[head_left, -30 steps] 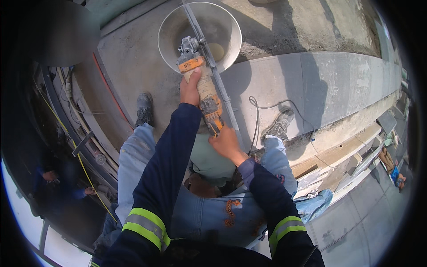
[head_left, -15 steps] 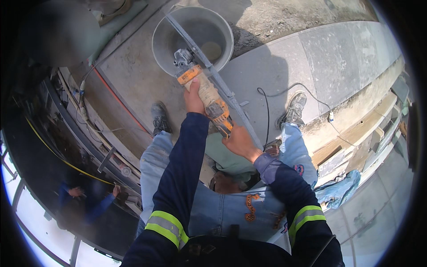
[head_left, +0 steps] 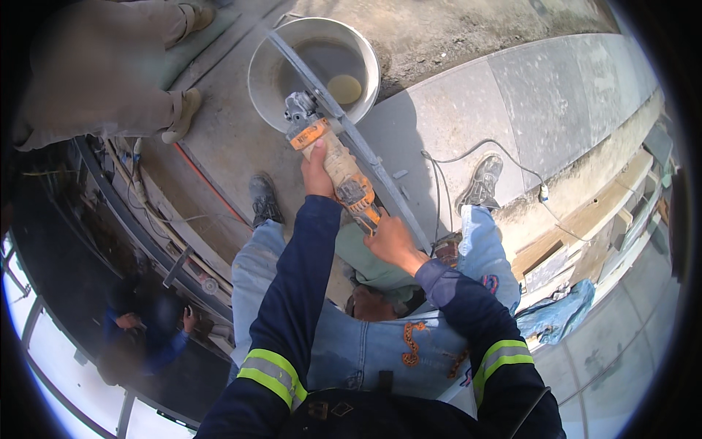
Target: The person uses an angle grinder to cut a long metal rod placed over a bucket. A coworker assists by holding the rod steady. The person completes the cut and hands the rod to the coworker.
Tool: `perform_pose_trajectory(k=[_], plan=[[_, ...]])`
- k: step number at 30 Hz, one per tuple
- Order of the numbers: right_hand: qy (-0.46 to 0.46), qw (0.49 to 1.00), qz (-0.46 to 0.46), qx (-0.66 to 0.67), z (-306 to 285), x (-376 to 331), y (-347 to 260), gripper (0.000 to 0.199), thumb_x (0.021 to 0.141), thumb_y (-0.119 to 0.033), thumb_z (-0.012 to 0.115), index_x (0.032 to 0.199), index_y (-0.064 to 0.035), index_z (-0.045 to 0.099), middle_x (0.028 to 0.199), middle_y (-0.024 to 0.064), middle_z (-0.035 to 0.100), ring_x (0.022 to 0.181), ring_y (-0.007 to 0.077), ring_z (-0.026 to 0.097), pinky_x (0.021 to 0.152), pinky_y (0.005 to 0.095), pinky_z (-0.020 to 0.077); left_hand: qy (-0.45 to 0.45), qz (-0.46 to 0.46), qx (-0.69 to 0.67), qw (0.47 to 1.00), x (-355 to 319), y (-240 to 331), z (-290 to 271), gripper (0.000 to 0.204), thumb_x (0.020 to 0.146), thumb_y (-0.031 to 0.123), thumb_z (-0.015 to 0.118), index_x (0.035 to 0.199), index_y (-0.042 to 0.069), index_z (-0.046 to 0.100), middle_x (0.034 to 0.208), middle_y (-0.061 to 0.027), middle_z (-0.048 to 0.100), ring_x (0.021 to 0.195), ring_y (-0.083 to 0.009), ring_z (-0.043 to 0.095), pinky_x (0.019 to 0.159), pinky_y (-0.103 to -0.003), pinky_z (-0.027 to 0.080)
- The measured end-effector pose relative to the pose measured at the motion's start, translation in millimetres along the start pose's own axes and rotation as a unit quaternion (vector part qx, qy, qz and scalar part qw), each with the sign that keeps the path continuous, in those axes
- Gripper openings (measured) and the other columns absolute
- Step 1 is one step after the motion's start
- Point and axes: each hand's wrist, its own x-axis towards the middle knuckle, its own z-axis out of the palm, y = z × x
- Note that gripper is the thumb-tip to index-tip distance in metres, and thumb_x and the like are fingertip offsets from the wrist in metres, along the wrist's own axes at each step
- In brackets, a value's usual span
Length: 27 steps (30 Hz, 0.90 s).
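Note:
Both my hands hold a dusty orange and beige angle grinder [head_left: 338,162]. My left hand [head_left: 317,174] is wrapped round its body just behind the head. Lower down, my right hand [head_left: 391,238] grips the rear handle. The grinder's grey head [head_left: 298,107] is over the near side of a large pale bucket [head_left: 257,91], beside a long narrow grey bar [head_left: 362,146]. This bar slants across the bucket's rim and down toward my right forearm. Murky liquid and a round yellowish thing [head_left: 344,89] are inside the bucket. The grinder's disc cannot be made out.
Grey slabs [head_left: 541,102] lie to the right, with a black cable [head_left: 475,152] running over them. Another person's legs [head_left: 102,88] stand at upper left. An orange-red line [head_left: 208,179] runs along the left, near my shoe [head_left: 263,197]. A crumpled blue plastic sheet [head_left: 559,314] lies at lower right.
The other person's legs at upper left have shifted and both shoes now show. Shadow has drawn off the bucket and part of the slabs. My hands and the grinder have barely moved.

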Motion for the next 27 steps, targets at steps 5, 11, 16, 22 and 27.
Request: perform_pose_trajectory(k=[5, 11, 16, 22, 27], plan=[[-0.001, 1.0, -0.002, 0.002, -3, 5, 1, 0.071, 0.078, -0.018, 0.076, 0.131, 0.0195, 0.047, 0.089, 0.035, 0.069, 0.09, 0.0482, 0.07, 0.08, 0.0498, 0.0579, -0.011, 0.006, -0.012, 1.0, 0, 3, 6, 0.054, 0.098, 0.048, 0.057, 0.118, -0.003, 0.056, 0.093, -0.0185, 0.07, 0.075, -0.03, 0.073, 0.064, -0.042, 0.062], [0.011, 1.0, 0.007, 0.015, 2, 12, -4, 0.068, 0.078, -0.018, 0.077, 0.128, 0.0183, 0.048, 0.091, 0.0345, 0.069, 0.091, 0.0476, 0.07, 0.08, 0.0504, 0.0572, 0.001, 0.022, -0.01, 1.0, 3, 14, 9, 0.049, 0.097, 0.04, 0.064, 0.121, -0.002, 0.056, 0.092, -0.0163, 0.068, 0.072, -0.0271, 0.071, 0.063, -0.04, 0.06], [0.027, 0.999, -0.006, 0.023, 6, 16, -9, 0.058, 0.079, -0.017, 0.076, 0.122, 0.0137, 0.052, 0.091, 0.0348, 0.069, 0.092, 0.0497, 0.068, 0.081, 0.0517, 0.0562, 0.007, 0.023, -0.037, 0.999, 3, 21, 11, 0.046, 0.095, 0.032, 0.069, 0.124, -0.002, 0.057, 0.094, -0.0122, 0.067, 0.074, -0.0215, 0.068, 0.065, -0.035, 0.057], [0.028, 0.999, -0.014, 0.035, 3, 20, -18, 0.052, 0.079, -0.015, 0.075, 0.119, 0.0112, 0.053, 0.093, 0.035, 0.069, 0.094, 0.0522, 0.066, 0.082, 0.0529, 0.0547, 0.005, 0.04, -0.042, 0.998, 15, 18, 5, 0.051, 0.094, 0.032, 0.071, 0.129, -0.002, 0.057, 0.107, -0.0104, 0.067, 0.088, -0.0188, 0.068, 0.077, -0.032, 0.056], [0.031, 0.999, -0.012, 0.032, 1, 24, -19, 0.052, 0.079, -0.014, 0.074, 0.119, 0.0115, 0.054, 0.093, 0.0355, 0.068, 0.095, 0.0524, 0.066, 0.082, 0.0532, 0.0544, 0.007, 0.04, -0.04, 0.998, 16, 24, 11, 0.052, 0.094, 0.033, 0.071, 0.13, -0.002, 0.058, 0.11, -0.01, 0.067, 0.093, -0.0183, 0.067, 0.082, -0.032, 0.054]])
